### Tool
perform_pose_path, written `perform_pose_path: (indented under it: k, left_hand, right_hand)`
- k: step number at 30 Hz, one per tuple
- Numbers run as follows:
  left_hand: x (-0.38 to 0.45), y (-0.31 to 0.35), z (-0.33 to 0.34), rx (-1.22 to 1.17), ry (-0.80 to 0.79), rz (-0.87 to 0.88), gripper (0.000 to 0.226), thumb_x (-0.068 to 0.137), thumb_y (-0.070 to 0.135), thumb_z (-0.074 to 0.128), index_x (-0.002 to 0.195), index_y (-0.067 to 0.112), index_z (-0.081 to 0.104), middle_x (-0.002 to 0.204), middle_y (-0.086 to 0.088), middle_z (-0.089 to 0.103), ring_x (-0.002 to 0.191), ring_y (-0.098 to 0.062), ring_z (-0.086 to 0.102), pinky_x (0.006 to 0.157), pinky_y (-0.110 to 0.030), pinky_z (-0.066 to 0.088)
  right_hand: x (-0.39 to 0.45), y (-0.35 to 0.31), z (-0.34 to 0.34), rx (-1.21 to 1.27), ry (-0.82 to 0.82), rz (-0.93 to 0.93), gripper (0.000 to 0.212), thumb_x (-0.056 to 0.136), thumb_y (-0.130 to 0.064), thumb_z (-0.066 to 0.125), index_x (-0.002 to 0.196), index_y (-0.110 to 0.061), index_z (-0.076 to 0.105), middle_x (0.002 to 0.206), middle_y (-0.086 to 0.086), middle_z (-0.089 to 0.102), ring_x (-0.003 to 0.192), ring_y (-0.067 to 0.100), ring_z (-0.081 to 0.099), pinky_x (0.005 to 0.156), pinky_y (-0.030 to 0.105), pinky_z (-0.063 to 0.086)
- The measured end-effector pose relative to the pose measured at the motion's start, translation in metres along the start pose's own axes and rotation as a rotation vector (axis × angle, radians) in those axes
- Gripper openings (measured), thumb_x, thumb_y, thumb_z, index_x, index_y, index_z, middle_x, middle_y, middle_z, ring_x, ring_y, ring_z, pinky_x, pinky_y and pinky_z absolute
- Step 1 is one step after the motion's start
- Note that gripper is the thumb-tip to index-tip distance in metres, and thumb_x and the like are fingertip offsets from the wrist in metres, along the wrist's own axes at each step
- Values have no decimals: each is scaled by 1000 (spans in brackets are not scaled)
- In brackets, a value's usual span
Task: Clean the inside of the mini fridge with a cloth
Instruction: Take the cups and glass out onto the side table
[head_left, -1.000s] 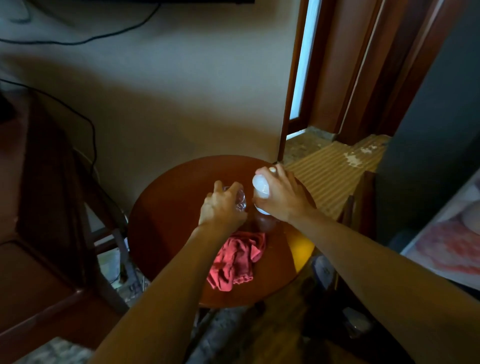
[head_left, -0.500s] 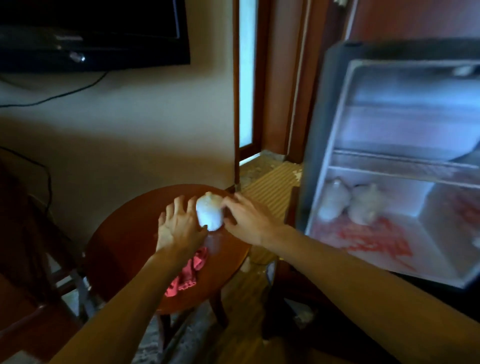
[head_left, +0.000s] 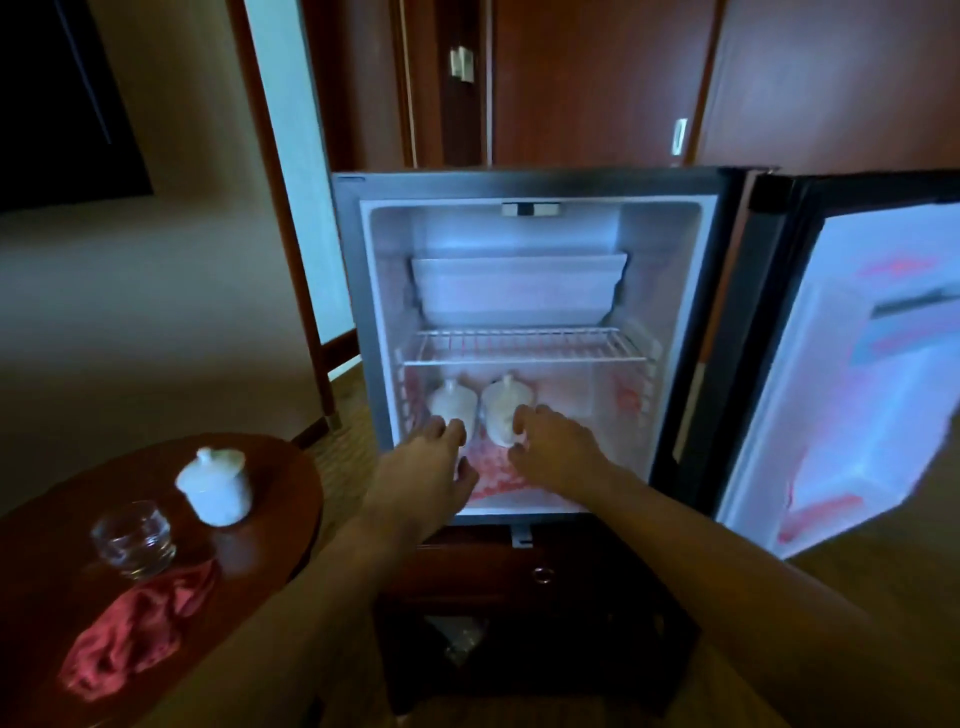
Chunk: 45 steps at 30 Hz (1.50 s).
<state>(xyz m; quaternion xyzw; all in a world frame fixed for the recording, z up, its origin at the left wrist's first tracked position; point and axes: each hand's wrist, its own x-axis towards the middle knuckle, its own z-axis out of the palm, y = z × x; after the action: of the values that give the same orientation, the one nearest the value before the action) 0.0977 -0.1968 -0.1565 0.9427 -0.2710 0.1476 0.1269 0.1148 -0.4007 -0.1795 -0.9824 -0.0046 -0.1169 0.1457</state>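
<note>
Emptying the mini fridge (head_left: 524, 218) before any wiping

Both hands reach the two white lidded cups on its floor: left hand (head_left: 434, 457) and right hand (head_left: 553, 449) have loose fingers, grasping nothing yet. One lidded cup (head_left: 218, 486) and a glass (head_left: 134, 538) already stand on the tabletop (head_left: 280, 467), far left. The cloth (head_left: 137, 626) lies crumpled nearby, unused, long axis running near-left to far-right.

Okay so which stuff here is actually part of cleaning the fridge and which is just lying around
Job: mini fridge, red cloth, two white lidded cups inside, left hand, right hand.
Lying about: glass, lidded cup on table.
</note>
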Motion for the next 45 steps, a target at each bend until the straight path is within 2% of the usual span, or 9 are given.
perform_pose_path:
  k: [6,10,14,20,26,30,37,41,45]
  left_hand:
    - [75,-5,49,88,-137,-164,67,93,33,62,147,8,32,147,-19,35,134,-37,39,103,-45,43]
    - [128,-26,60,265,-247,-215,83,92,38,65,153,5,20,155,-21,25,142,-41,31,101,-49,46]
    - [164,-37,75,231,-277,-144,83,90,38,67,153,8,23,156,-21,31,143,-39,34,113,-46,38]
    - [189,-45,80,205,-376,-102,57,87,25,72,137,11,49,137,-11,54,127,-31,53,105,-40,45]
    - [186,-40,78,308,-299,-79,84,69,47,87,139,22,47,139,-5,56,130,-26,53,103,-37,46]
    - [172,-21,82,243,-236,-77,94,67,37,90,144,27,39,147,-14,45,126,-34,55,96,-40,48]
    - [145,10,50,58,-232,-71,90,64,42,89,141,27,44,129,-18,53,112,-39,59,87,-41,52]
    - [105,14,20,168,-256,49,89,64,43,88,139,26,43,121,-13,47,104,-38,60,76,-40,50]
    - [60,3,-14,302,-254,108,88,68,42,86,140,26,38,124,-14,46,106,-38,59,76,-43,51]
  right_hand:
    - [56,44,7,137,16,183,66,87,-39,70,140,-17,36,133,15,41,114,41,56,84,40,49]
    - [102,44,26,161,-71,202,79,87,-46,70,152,-27,29,149,13,30,128,40,48,102,45,46]
    - [129,41,54,192,-84,216,85,79,-61,73,147,-33,30,147,9,29,129,37,49,98,39,41]
    - [139,47,78,279,4,246,82,72,-61,77,137,-33,36,139,8,44,128,32,51,92,35,42]
    - [132,57,53,263,21,282,87,69,-60,74,144,-30,42,145,4,49,127,31,54,103,39,47]
    - [118,69,27,291,45,336,71,65,-60,74,127,-29,61,130,1,65,113,24,65,88,30,52]
    - [72,64,5,231,-37,286,96,66,-59,83,143,-25,39,134,18,51,121,38,56,96,42,50]
    - [51,41,-17,106,-148,193,101,68,-59,81,149,-24,31,143,16,49,129,36,50,99,43,48]
    - [26,5,-35,60,-152,106,91,69,-55,79,143,-30,33,139,13,48,123,35,54,88,38,47]
